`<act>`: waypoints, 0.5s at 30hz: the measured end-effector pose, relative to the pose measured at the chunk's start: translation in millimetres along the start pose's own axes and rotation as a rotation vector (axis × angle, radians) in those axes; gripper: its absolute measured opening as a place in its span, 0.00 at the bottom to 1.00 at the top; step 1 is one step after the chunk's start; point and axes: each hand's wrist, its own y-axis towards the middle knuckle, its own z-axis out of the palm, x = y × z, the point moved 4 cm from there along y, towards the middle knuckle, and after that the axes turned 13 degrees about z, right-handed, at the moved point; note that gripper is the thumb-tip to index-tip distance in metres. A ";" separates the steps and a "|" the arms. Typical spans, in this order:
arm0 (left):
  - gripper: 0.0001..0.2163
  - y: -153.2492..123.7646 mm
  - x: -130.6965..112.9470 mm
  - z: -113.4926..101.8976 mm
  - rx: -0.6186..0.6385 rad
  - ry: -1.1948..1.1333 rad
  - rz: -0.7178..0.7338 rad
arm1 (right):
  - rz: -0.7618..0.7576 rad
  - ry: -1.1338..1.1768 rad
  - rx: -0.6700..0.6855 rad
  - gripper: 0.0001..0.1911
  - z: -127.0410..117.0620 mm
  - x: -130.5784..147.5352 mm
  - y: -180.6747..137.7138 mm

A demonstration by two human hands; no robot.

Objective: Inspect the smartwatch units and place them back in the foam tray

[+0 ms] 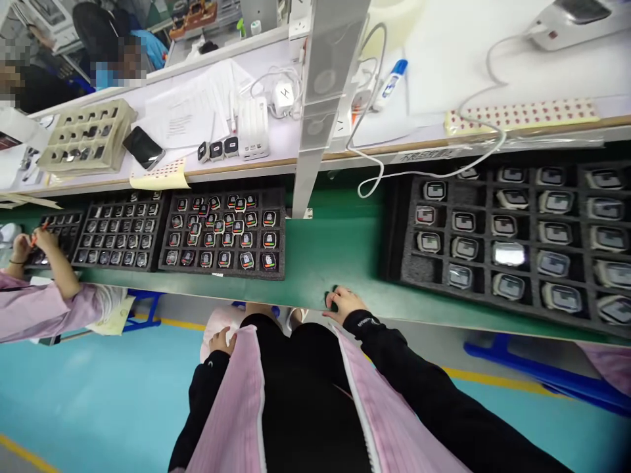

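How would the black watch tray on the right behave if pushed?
The tray would probably keep its shape, given its gridded walls. It may feel fairly heavy, since watches occupy most compartments. They could shift, as some sit askew with gaps around them.

Electronics assembly workshop: long green workbench (335, 253), foam trays (421, 269) of watches (269, 239), co-worker (54, 299) in pink smock.

Below me I see turquoise floor (113, 387) with a yellow stripe (24, 453) at lower left, a blue metal frame (517, 366) at lower right, and a green bench top (335, 243) mid-frame beneath a white shelf (458, 72) and grey upright (323, 98).
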 end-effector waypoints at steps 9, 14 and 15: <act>0.17 -22.5 -105.6 -77.8 0.001 -0.418 0.533 | -0.007 -0.099 0.048 0.13 -7.7 3.4 6.7; 0.12 -49.2 -189.9 -172.8 -0.113 -0.601 0.932 | 0.052 -0.084 0.073 0.12 -6.0 6.2 10.4; 0.12 -53.8 -202.6 -186.5 -0.087 -0.622 1.006 | 0.075 -0.077 0.069 0.12 -5.0 6.7 11.0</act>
